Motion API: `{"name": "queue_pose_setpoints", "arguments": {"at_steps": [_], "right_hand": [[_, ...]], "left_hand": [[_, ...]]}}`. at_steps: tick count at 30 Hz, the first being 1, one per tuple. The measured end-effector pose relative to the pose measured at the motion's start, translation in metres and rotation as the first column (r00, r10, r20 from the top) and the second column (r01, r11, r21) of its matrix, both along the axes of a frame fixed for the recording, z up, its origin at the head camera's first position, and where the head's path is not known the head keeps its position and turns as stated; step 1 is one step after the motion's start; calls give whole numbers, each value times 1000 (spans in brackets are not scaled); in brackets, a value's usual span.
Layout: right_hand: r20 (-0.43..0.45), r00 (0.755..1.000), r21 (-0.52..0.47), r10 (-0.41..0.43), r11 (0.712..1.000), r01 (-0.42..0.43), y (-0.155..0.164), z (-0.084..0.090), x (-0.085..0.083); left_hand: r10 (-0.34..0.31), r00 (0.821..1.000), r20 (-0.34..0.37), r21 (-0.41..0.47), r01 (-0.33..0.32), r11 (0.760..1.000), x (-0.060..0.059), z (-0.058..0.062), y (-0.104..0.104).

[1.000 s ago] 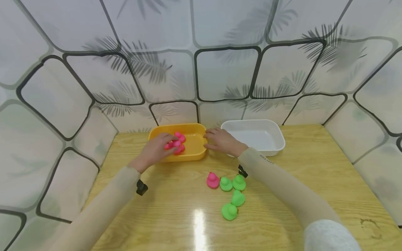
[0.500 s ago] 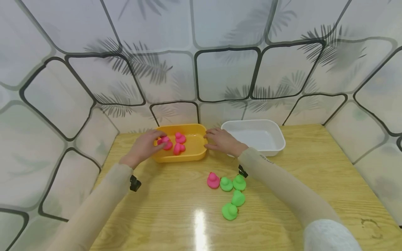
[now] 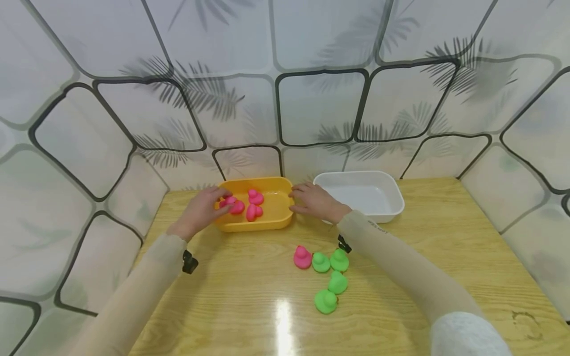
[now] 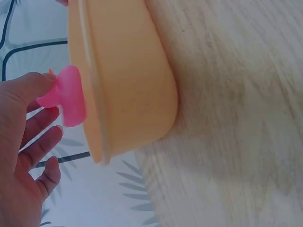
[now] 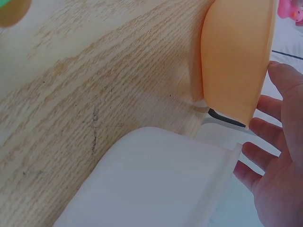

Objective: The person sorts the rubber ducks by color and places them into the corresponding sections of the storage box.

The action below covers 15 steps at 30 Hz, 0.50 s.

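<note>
While left hand (image 3: pixel 200 210) pinches pink duck (image 3: pixel 232 204) over orange tub (image 3: pixel 276 221) (unlabelled), right hand (image 3: pixel 315 201) relaxed, holding nothing.

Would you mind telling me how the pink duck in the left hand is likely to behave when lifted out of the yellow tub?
The pink duck looks small, so probably light: the left hand lifts it with fingertips alone. Its matte, moulded surface suggests soft rubber, likely grippy rather than slippery. With its flat base, it should sit upright in the yellow tub, not roll.

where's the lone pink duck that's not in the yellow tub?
Head view: the pink duck sits on the table centre, at the left end of the green ducks cluster, in front of the yellow tub.
</note>
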State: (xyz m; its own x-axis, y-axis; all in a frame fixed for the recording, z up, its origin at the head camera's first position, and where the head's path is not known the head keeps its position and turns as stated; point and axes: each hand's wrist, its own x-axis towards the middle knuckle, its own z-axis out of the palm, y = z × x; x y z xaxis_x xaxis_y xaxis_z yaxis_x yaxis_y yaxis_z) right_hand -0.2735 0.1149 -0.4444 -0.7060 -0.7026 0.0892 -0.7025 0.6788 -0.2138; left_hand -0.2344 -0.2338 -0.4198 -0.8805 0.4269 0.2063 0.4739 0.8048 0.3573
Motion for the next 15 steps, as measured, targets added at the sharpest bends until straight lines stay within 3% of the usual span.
{"name": "queue_pose_setpoints", "arguments": {"at_steps": [6, 15], "right_hand": [[2, 1000, 1, -4, 1000, 4, -1, 0, 1], [18, 1000, 22, -15, 1000, 15, -2, 3, 2]], "left_hand": [[-12, 1000, 15, 30, 12, 999, 5, -7, 2], [-62, 997, -41, 79, 65, 995, 17, -12, 12]]}}
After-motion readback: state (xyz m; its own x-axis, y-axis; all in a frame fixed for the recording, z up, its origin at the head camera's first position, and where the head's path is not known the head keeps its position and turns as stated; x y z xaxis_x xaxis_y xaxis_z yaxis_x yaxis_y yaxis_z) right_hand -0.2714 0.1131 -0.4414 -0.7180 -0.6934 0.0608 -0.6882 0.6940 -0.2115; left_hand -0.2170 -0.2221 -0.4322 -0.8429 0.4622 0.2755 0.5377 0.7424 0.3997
